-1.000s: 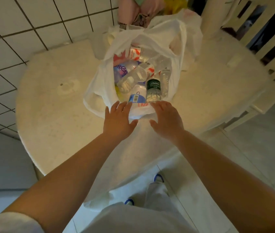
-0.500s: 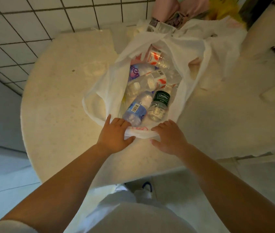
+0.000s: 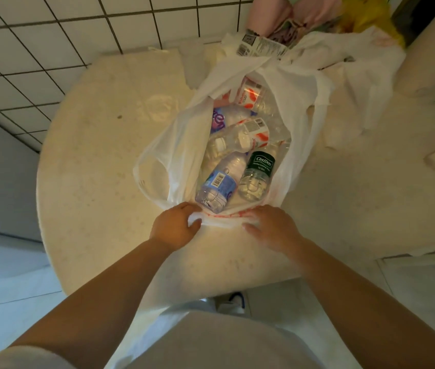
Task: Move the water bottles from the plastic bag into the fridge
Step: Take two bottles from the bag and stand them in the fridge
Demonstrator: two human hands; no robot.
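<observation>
Left hand (image 3: 175, 227) pinches the near rim of the plastic bag (image 3: 184, 145), thumb and curled fingers on a fold of film. Right hand (image 3: 273, 227) grips the same rim just beside it; slightly blurred. Bag lies open near the tabletop's (image 3: 91, 169) front edge, mouth toward the person. Inside: blue-label bottle (image 3: 219, 182) and green-label bottle (image 3: 257, 173) side by side nearest the hands; red-and-white-label bottles (image 3: 248, 133) behind them. Tiled wall (image 3: 51, 35) borders the tabletop's far edge.
</observation>
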